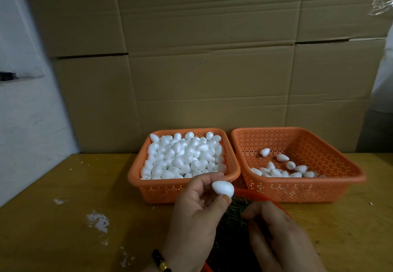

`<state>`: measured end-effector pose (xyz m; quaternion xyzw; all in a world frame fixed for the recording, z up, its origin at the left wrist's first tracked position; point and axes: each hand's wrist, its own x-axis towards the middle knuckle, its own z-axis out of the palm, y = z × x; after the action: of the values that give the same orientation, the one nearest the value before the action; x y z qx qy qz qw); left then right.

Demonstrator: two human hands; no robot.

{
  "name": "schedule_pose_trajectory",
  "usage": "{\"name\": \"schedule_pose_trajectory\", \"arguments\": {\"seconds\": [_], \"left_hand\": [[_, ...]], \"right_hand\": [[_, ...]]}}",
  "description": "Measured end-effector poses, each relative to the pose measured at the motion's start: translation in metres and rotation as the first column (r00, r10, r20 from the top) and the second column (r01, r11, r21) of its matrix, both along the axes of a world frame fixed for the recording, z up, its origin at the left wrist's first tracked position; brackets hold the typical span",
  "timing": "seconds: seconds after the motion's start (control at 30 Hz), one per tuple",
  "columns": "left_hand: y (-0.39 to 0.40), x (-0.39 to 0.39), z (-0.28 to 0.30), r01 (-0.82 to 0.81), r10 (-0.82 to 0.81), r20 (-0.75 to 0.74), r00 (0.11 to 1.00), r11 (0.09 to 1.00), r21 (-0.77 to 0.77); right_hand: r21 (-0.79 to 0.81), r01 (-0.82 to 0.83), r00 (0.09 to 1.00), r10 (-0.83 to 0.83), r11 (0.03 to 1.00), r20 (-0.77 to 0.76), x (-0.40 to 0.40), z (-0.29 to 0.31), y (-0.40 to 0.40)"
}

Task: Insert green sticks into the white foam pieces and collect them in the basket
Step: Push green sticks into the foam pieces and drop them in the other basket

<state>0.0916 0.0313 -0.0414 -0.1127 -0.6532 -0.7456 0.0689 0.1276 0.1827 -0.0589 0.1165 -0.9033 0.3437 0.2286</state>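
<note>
My left hand point(196, 218) pinches one white egg-shaped foam piece point(223, 187) between thumb and fingers, in front of the left orange basket point(136, 178), which is heaped with several plain foam pieces point(182, 156). My right hand point(274, 235) is curled over a pile of thin green sticks point(234, 210) lying in a low orange tray point(255, 196) at the near edge; whether it holds a stick is hidden. The right orange basket point(331, 182) holds several foam pieces point(282, 170) along its front.
The baskets stand side by side on a yellow-brown wooden table point(63, 218) with white scuffs. A wall of cardboard boxes point(202, 59) rises right behind them. A white wall is at the left, and a pale object shows at the far right edge.
</note>
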Motion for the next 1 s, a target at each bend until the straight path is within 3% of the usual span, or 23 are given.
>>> {"name": "schedule_pose_trajectory", "arguments": {"seconds": [0.13, 0.3, 0.47, 1.0], "left_hand": [[-0.002, -0.002, 0.004, 0.067, -0.144, 0.197, 0.97, 0.934, 0.352], [-0.002, -0.002, 0.007, 0.126, -0.318, 0.288, 0.903, 0.838, 0.531], [0.0, 0.0, 0.009, 0.14, -0.371, 0.307, 0.877, 0.806, 0.575], [0.007, 0.005, 0.009, 0.173, -0.356, 0.302, 0.884, 0.851, 0.496]], "right_hand": [[-0.061, -0.018, 0.996, 0.012, 0.998, -0.083, -0.001, 0.007, 0.003], [-0.111, -0.035, 0.983, 0.014, 0.993, -0.181, -0.004, 0.016, 0.006], [-0.121, -0.033, 0.976, 0.006, 0.992, -0.217, -0.003, 0.016, 0.005], [-0.081, -0.043, 0.972, 0.023, 0.996, -0.233, -0.005, 0.012, 0.005]]}}
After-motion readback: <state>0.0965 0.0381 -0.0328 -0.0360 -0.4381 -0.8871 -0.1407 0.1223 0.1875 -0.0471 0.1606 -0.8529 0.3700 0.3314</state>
